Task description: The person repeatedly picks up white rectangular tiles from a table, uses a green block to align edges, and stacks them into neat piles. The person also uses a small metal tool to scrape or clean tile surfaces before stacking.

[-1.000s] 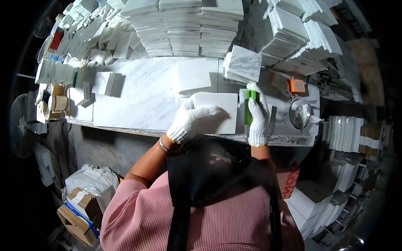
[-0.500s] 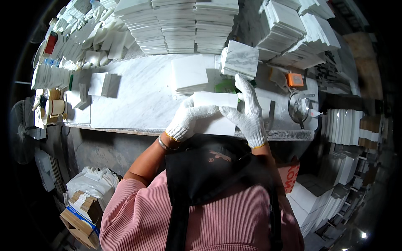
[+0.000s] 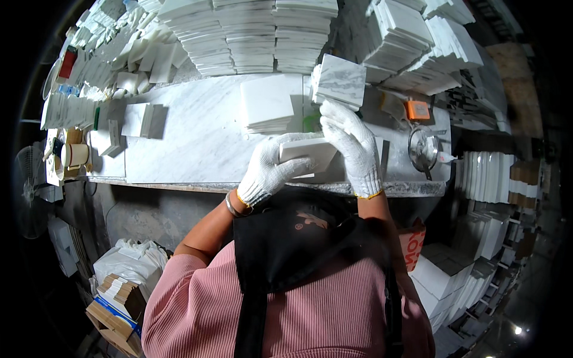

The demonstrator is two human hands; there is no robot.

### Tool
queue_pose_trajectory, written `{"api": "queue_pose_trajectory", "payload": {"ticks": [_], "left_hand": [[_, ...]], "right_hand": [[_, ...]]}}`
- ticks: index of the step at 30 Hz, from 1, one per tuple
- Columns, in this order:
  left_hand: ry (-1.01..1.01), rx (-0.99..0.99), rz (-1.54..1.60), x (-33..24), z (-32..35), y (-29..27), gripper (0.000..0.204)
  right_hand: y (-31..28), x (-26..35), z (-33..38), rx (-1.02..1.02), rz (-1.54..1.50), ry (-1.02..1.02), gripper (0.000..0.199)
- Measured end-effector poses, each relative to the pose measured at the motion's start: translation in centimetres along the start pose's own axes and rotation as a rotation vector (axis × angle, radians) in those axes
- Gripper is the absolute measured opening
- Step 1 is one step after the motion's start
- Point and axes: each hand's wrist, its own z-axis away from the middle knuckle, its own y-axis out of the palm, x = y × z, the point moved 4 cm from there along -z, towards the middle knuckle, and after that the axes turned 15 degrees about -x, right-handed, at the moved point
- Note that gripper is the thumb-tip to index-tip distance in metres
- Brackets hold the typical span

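Note:
Both my hands wear white knit gloves. My left hand (image 3: 268,173) grips the left end of a white square tile (image 3: 304,152), lifted off the marble bench (image 3: 197,137) and tilted. My right hand (image 3: 352,143) lies over the tile's right side, fingers spread upward. A short stack of white tiles (image 3: 267,104) sits on the bench just beyond, and a grey-veined marble tile (image 3: 340,80) leans behind my right hand. A green object (image 3: 310,122) shows partly between the stack and my hands.
Tall stacks of white tiles (image 3: 250,36) line the back of the bench, with more at the right (image 3: 418,42). An orange device (image 3: 416,110) and a round metal tool (image 3: 424,149) lie to the right. Small tile pieces (image 3: 140,119) and a tape roll (image 3: 74,155) sit to the left.
My right hand let go of the green object and came over onto the tile. Both hands have lifted the tile off the bench and tilted it.

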Motion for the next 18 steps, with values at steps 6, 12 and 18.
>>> {"api": "queue_pose_trajectory", "payload": {"ticks": [6,12,18], "left_hand": [[-0.22,-0.035,0.336,0.7,-0.4,-0.2,0.03],[-0.062,0.077,0.35,1.4,-0.9,0.2,0.03],[-0.441,-0.312,0.604,3.9,-1.7,0.7,0.053]], "right_hand": [[-4.3,-1.6,0.4,-0.191,0.005,0.115,0.037],[-5.2,-4.4,3.1,-0.099,-0.085,0.332,0.043],[-3.1,-3.1,4.0,-0.064,-0.172,0.3,0.022]]}}
